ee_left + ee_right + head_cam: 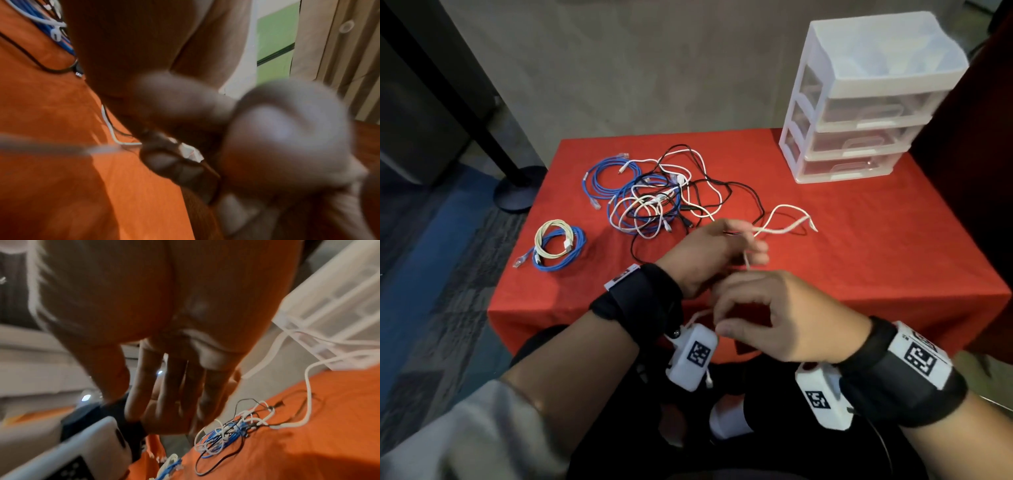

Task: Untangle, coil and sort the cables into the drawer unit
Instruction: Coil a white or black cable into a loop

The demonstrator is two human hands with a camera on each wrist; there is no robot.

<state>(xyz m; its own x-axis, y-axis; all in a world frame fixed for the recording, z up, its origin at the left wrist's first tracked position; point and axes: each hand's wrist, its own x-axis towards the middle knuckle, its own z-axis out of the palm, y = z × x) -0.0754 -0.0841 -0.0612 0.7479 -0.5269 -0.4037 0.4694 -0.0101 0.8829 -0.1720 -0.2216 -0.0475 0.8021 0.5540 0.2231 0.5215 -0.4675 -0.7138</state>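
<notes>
Cables: main tangle (654, 198) sits centre-left of the head view on the red cloth surface (859, 246). It mixes blue round-jacket network cable, thin white leads and a thin black lead (743, 192) looping out to the right. One blue coil (606, 178) lies at the tangle's upper left, touching it. A second blue coil with a cream coil (554, 245) on top sits apart, lower left, near the surface's left edge.

Left hand (709, 253) is at frame centre, fingers curled, pinching a white braided cable (784, 224); its free end snakes right across the cloth. Right hand (774, 315) is just below the left, over the near edge, fingers bent toward the same cable. The wrist views are blurred, so I cannot tell if it has a grip.

Drawer unit (859, 102) is at upper right, on the back right corner: white frame, three translucent drawers, all closed, open tray on top. Bare cloth lies between it and the hands and along the right side.

Cloth is matte and slightly wrinkled, and drapes over the front edge.
</notes>
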